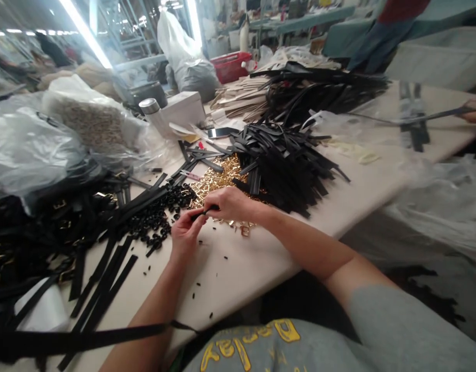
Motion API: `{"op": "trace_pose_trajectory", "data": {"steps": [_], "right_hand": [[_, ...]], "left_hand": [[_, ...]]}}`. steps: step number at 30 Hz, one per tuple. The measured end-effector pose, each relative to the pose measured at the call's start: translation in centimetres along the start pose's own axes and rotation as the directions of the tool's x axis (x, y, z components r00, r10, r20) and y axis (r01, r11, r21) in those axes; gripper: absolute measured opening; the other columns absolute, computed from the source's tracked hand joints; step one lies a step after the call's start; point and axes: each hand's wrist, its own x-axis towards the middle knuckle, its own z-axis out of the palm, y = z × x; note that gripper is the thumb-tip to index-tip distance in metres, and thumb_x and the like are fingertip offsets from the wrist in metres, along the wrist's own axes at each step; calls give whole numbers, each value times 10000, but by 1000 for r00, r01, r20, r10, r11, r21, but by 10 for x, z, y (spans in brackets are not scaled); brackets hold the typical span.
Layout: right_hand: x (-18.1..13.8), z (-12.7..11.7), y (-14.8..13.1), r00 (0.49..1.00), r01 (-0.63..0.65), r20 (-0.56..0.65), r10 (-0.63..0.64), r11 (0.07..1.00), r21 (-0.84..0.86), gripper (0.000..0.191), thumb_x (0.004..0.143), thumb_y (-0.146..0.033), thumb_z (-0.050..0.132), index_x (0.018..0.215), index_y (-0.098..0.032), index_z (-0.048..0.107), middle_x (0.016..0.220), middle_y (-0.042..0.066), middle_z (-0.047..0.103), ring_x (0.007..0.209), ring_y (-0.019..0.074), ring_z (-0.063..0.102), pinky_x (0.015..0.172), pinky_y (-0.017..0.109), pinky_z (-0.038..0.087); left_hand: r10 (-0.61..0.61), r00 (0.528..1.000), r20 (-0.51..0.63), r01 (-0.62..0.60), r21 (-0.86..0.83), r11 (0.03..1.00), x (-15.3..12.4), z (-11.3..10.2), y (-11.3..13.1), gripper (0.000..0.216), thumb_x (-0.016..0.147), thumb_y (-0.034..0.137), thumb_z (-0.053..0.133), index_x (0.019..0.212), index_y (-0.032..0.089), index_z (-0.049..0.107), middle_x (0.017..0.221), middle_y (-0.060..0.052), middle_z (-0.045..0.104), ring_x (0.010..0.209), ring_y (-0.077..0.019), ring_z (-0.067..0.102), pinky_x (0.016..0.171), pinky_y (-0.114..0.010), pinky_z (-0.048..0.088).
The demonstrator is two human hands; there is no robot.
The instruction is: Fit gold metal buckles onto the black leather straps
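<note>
My left hand (186, 231) and my right hand (227, 203) meet over the white table (238, 263), both pinched on the end of a thin black strap (205, 210). Right behind my right hand lies a heap of gold metal buckles (218, 178). A pile of small black loops (160, 214) sits just left of my hands. Flat black straps (106, 289) lie on the table at my left, and one long strap (86, 338) runs across my left forearm.
A big heap of black straps (284, 160) lies behind the buckles, more black and tan strips (300, 88) farther back. Clear plastic bags (36, 144) fill the left. Another person's hand (474, 109) at the right edge pulls a strap. A phone (221, 132) and white box (183, 108) sit mid-table.
</note>
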Motion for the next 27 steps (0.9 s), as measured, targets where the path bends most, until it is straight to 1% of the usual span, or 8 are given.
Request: {"op": "trace_pose_trajectory", "data": {"steps": [3, 12, 17, 19, 22, 25, 26, 27], "right_hand": [[0, -2, -4, 999, -24, 21, 25, 1000, -15, 130, 832, -253, 587, 832, -161, 679, 804, 19, 656, 704, 118, 515, 616, 245, 280], [-1, 0, -4, 1000, -10, -2, 10, 1000, 12, 115, 818, -254, 607, 820, -165, 681, 790, 13, 661, 702, 112, 525, 622, 235, 291], [-1, 2, -4, 1000, -2, -9, 2, 999, 50, 108, 801, -252, 620, 812, -168, 687, 788, 12, 667, 691, 108, 531, 615, 231, 293], [0, 3, -2, 1000, 3, -5, -2, 998, 60, 107, 798, -249, 619, 813, -168, 688, 790, 14, 669, 692, 110, 535, 614, 232, 295], [1, 2, 3, 1000, -11, -29, 12, 1000, 18, 104, 800, -235, 607, 816, -166, 683, 800, 22, 679, 705, 120, 550, 617, 236, 304], [-3, -5, 3, 997, -57, -49, 53, 995, -87, 114, 813, -247, 593, 824, -168, 674, 816, 29, 688, 715, 130, 572, 603, 243, 310], [-4, -8, 2, 997, -67, -43, 62, 990, -122, 132, 824, -271, 586, 834, -172, 672, 821, 29, 688, 718, 133, 580, 591, 245, 308], [-5, -11, 1, 997, -75, -31, 71, 986, -151, 159, 838, -305, 574, 859, -179, 670, 835, 26, 690, 729, 136, 589, 577, 247, 305]], "left_hand": [[49, 999, 23, -50, 47, 998, 0, -2, -1, 270, 740, 357, 750, 931, 169, 717, 841, -66, 674, 737, -174, 616, 722, -309, 511], [77, 997, 3, -77, 89, 993, -3, -4, -1, 223, 765, 357, 732, 893, 175, 705, 785, -42, 651, 685, -164, 605, 684, -281, 479], [22, 1000, -16, -21, 26, 999, -4, 0, 1, 227, 778, 383, 713, 839, 168, 679, 726, -25, 635, 644, -149, 586, 636, -265, 472], [-8, 999, -53, 8, -9, 1000, 0, -1, 0, 227, 792, 390, 694, 842, 170, 668, 779, -30, 644, 682, -145, 594, 651, -259, 479], [-3, 982, -191, -2, -24, 1000, 5, -7, 2, 249, 785, 411, 690, 864, 177, 658, 862, -36, 655, 778, -157, 614, 717, -272, 491], [46, 946, -320, -22, 78, 997, 0, -8, 10, 277, 753, 449, 702, 870, 200, 667, 808, -19, 658, 756, -179, 613, 752, -320, 497], [46, 942, -333, -8, 116, 993, -4, -8, 12, 283, 736, 474, 708, 859, 221, 673, 772, -8, 655, 727, -192, 609, 750, -344, 503], [22, 951, -309, 23, 142, 990, -8, -8, 11, 290, 715, 501, 714, 856, 249, 680, 762, -2, 658, 718, -215, 612, 748, -375, 511]]}}
